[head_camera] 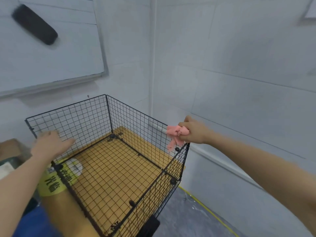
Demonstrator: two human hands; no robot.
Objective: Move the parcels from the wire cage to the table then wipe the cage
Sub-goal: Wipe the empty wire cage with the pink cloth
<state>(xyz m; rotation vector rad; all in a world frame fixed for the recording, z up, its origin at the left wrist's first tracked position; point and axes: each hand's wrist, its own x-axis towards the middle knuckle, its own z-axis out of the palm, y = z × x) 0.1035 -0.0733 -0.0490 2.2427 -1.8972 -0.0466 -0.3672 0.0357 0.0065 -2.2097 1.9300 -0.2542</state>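
the wiping step looks to be in hand: the wire cage [136,127] stands on the table [68,211] with no parcel inside it, only its mesh floor showing over the wood. the right hand [193,132] has its grip closed round a bunched pink cloth [176,134], held against the top rim of the cage's right wall near the front corner. the left hand [49,144] lies flat with straight fingers against the top of the left wall, grip open, seemingly steadying the cage.

the next move likely calls for drawing the cloth along that rim and down the wires, while the left hand braces the light frame so it does not slide or tip off the table edge.

counted: one cage, one cloth, two hands, no parcels in the cage. a brown shape [10,147] at the left edge may be a parcel, but it is too blurred to tell. on the wall hangs one whiteboard [51,57] carrying one dark eraser [34,23].
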